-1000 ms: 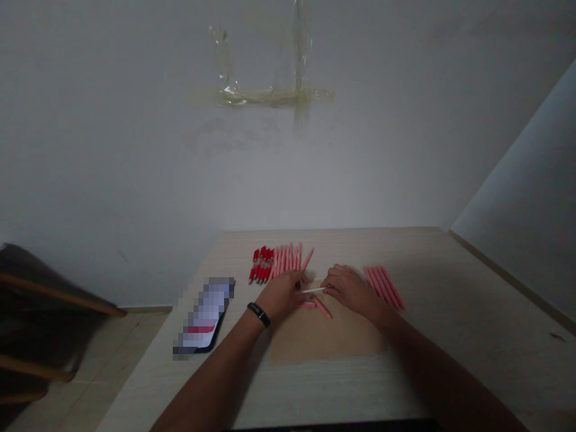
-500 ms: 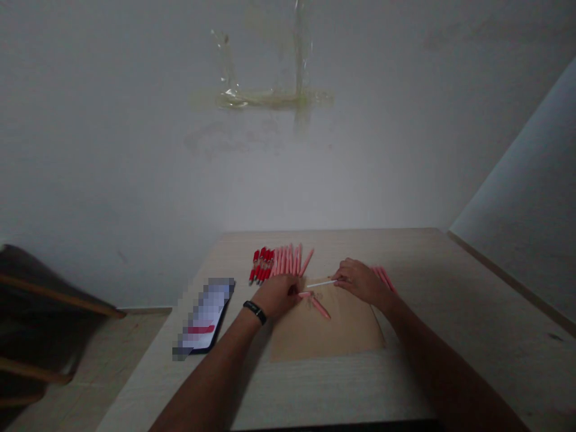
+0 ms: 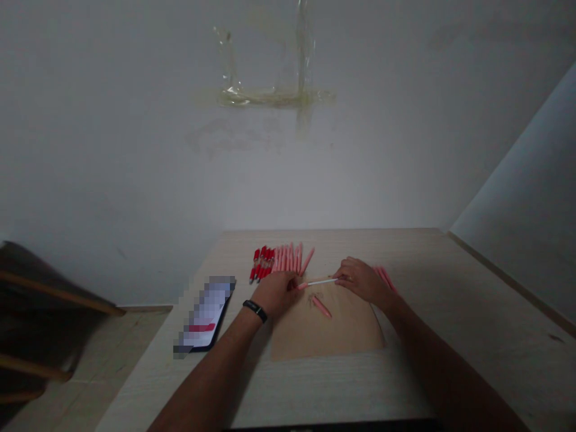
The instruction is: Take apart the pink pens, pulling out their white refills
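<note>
My left hand [image 3: 276, 293], with a black band on its wrist, pinches a short pink pen part [image 3: 301, 287] above a sheet of brown paper [image 3: 333, 339]. Between the fingers of my right hand [image 3: 360, 279] is a thin white pen refill [image 3: 321, 282], pointing left. The refill's left end meets the pink part; how deep it sits inside cannot be made out. A pink pen barrel [image 3: 322, 306] lies slantwise on the paper below the hands. Beside its upper end are small thin dark squiggles, too fine to identify.
Several pink pens [image 3: 288, 258] lie in a row behind my left hand, next to several red pens [image 3: 261, 264]. More pink pieces [image 3: 386, 278] lie beyond my right wrist. A phone [image 3: 207, 315] rests at the table's left side. A wall [image 3: 360, 180] stands behind the table.
The pink part in my left hand has moved up and lined up with the white refill. Their ends were apart before and now meet. My right hand has hardly moved.
</note>
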`<state>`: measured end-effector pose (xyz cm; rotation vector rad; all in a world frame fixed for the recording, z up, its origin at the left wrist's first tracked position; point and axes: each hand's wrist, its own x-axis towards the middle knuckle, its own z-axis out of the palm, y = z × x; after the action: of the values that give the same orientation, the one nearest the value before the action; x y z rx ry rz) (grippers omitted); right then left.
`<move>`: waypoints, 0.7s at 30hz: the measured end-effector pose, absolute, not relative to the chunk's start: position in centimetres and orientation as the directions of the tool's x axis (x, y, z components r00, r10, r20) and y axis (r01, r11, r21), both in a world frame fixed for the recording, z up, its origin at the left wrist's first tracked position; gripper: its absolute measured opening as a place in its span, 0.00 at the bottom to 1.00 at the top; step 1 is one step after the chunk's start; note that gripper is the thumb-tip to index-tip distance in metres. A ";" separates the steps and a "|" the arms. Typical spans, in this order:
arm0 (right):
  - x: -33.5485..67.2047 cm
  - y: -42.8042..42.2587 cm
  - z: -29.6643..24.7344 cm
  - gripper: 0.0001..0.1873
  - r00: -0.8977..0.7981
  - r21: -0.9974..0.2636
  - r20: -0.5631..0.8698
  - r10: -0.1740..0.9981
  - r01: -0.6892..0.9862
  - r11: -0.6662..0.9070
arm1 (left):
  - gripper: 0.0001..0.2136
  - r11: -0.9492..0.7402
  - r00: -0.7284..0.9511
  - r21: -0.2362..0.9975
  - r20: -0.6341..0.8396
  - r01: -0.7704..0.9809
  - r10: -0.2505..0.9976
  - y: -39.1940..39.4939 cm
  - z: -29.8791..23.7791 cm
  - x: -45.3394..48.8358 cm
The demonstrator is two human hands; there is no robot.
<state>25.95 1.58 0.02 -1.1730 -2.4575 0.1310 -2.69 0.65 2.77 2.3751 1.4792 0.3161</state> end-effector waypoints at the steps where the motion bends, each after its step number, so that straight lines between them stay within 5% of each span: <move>1: 25.9 1.6 0.0 0.11 -0.563 -0.258 0.323 0.761 0.721 0.643 | 0.13 -0.414 0.442 0.387 0.018 0.824 0.897 0.7 2.8 -2.7; 13: 22.5 -0.6 0.6 0.06 -0.568 -0.423 0.334 0.752 0.622 0.659 | 0.11 -0.539 0.547 0.384 0.099 0.750 0.831 0.5 1.9 -1.7; 21: 22.8 -0.4 0.5 0.06 -0.571 -0.405 0.304 0.763 0.647 0.646 | 0.12 -0.549 0.557 0.373 0.098 0.748 0.825 0.3 2.4 -1.5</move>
<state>22.80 -0.45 0.47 -1.1053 -2.4131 0.3449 -1.55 0.31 2.43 2.5057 1.3010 0.3795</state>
